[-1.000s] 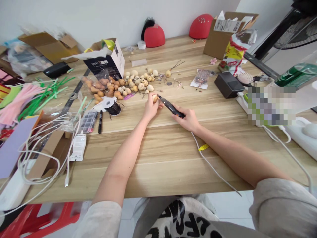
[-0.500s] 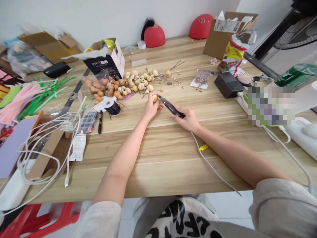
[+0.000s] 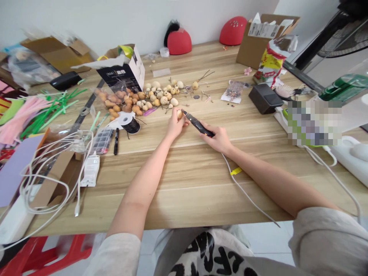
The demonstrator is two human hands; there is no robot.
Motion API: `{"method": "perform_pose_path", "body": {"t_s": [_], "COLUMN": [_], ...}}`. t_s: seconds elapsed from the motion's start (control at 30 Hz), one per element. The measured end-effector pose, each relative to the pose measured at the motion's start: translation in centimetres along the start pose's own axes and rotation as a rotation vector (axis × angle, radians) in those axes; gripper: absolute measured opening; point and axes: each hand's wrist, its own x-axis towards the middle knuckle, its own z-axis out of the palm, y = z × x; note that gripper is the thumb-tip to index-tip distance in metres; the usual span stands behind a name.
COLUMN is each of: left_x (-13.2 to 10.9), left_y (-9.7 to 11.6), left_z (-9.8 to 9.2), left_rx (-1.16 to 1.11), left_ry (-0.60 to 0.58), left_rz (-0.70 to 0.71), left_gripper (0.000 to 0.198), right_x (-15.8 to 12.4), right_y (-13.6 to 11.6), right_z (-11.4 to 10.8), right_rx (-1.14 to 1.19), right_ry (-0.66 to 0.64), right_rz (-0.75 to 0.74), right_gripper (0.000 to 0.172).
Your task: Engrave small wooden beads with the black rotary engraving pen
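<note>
My left hand (image 3: 174,124) rests on the wooden table (image 3: 189,180) with its fingers closed round a small pale gourd (image 3: 179,114). My right hand (image 3: 219,138) grips a black pen-shaped power tool (image 3: 197,124) whose tip touches the gourd. A white cord (image 3: 247,195) runs from the tool back past my right arm to the table's front edge. Just beyond my hands lies a heap of several small tan and brown gourds (image 3: 143,99).
A spool of black cord (image 3: 130,125), a black marker (image 3: 116,141) and a bead box (image 3: 103,140) lie left of my hands. White cables (image 3: 54,168) and pipe cleaners (image 3: 43,111) crowd the left side. Cardboard boxes (image 3: 260,36), a black box (image 3: 265,98) and red domes (image 3: 179,41) stand behind.
</note>
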Motion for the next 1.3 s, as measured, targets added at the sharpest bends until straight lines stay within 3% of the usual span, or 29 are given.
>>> {"method": "perform_pose_path", "body": {"t_s": [1.3], "left_x": [0.19], "left_y": [-0.51], "left_z": [-0.03], "left_rx": [-0.01], "left_ry": [0.007], "left_rz": [0.018], "left_gripper": [0.035], "right_x": [0.03], "right_y": [0.12], "right_z": [-0.06], "right_rx": [0.016], "right_ry": [-0.015], "right_rz": [-0.012], "right_gripper": [0.047]}}
